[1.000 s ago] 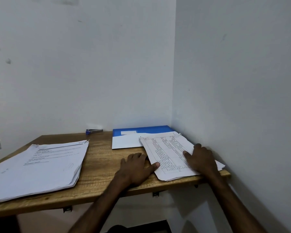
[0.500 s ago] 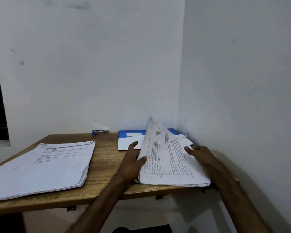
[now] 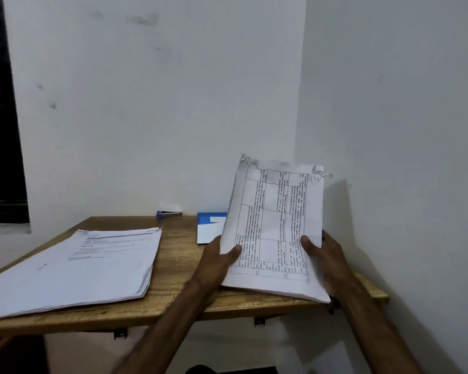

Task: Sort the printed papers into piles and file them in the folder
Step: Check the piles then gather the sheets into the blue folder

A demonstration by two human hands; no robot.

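Wooden desk (image 3: 179, 265), white-walled corner (image 3: 299, 130); left hand (image 3: 216, 261) and right hand (image 3: 327, 255), each grip clasping the tilted papers (image 3: 276, 225), perhaps stapled.

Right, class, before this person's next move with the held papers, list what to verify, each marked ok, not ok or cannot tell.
1. Grip on the sheaf by left hand and right hand: ok.
2. Flat top corners on the sheaf: not ok, curled.
3. Whether the folder is open: cannot tell, partly hidden.
4. Gap between big pile and sheaf: ok.
5. Gap between the stapler and folder: ok.
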